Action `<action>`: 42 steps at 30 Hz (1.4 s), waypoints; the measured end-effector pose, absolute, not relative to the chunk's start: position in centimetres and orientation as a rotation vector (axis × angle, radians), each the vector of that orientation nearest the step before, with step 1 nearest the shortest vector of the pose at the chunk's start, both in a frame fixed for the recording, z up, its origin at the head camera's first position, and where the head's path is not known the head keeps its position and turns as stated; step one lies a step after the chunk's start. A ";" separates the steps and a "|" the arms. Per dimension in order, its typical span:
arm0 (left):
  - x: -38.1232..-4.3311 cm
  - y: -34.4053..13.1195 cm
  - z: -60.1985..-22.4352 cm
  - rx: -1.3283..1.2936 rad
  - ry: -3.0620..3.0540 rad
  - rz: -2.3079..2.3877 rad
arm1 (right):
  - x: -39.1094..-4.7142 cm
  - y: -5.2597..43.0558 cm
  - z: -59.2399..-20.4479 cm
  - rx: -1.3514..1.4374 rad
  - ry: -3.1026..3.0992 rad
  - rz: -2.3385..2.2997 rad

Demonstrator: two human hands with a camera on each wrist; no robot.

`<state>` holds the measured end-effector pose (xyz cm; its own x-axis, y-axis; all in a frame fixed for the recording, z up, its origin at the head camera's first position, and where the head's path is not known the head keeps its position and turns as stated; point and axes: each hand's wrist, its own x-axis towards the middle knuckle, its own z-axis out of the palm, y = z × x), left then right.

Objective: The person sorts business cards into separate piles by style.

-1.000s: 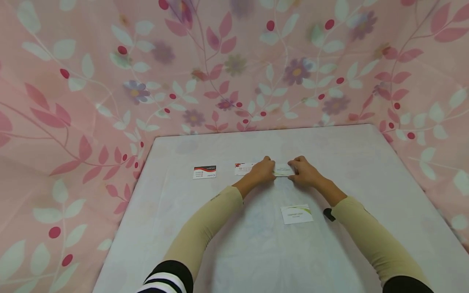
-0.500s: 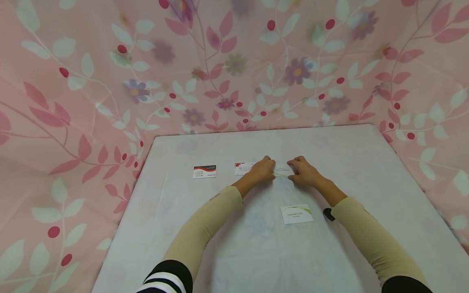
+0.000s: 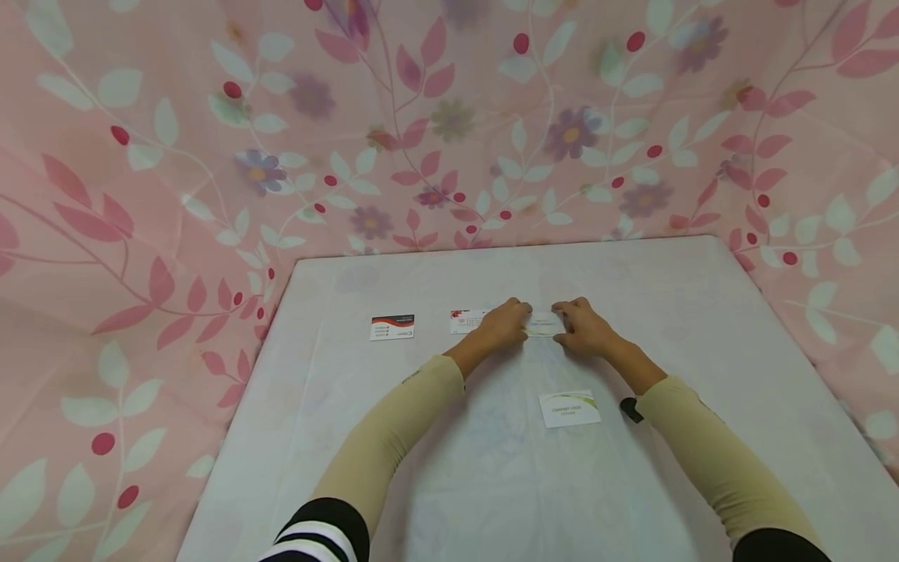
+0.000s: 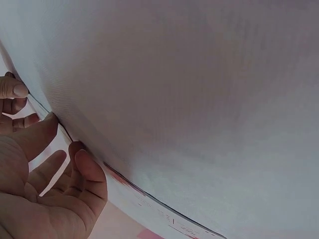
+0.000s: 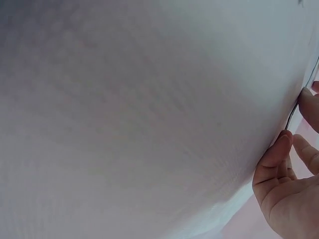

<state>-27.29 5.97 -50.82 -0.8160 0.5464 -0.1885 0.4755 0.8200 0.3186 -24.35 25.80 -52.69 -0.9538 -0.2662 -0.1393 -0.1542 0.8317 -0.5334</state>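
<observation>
A white business card (image 3: 543, 324) with a pale green design lies toward the back of the white-covered table, between my two hands. My left hand (image 3: 502, 325) pinches its left end between thumb and fingers. The right hand (image 3: 587, 328) does the same at the other end, with its thumb at the near corner and fingertips at the far one. In the left wrist view, the left hand (image 4: 65, 189) shows curled fingers along the card's thin edge. The right hand (image 5: 286, 186) sits at that edge in the right wrist view.
Just left of my left hand lies a white card with red flowers (image 3: 465, 321), partly covered by that hand. Farther left is a red, black and white card (image 3: 392, 328). A green-and-white "COMPANY LOGO" card (image 3: 570, 410) lies nearer me. Pink floral cloth (image 3: 449, 156) hangs behind the table (image 3: 435, 484).
Both hands stay almost in place on the card. My left fingertips have shifted slightly right, and the dark line along the card's near edge has faded.
</observation>
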 end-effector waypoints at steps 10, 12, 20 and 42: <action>-27.3 6.0 -51.0 0.785 2.715 0.412 | -24.4 25.8 -52.6 -0.291 2.779 -0.826; -27.3 6.0 -50.9 0.776 2.713 0.424 | -24.5 25.9 -52.6 -0.311 2.782 -0.833; -27.0 5.8 -50.9 0.754 2.709 0.483 | -24.5 26.1 -52.5 -0.362 2.772 -0.891; -18.0 4.0 -49.7 1.148 2.633 0.235 | -15.8 27.4 -48.9 -0.551 2.688 -0.833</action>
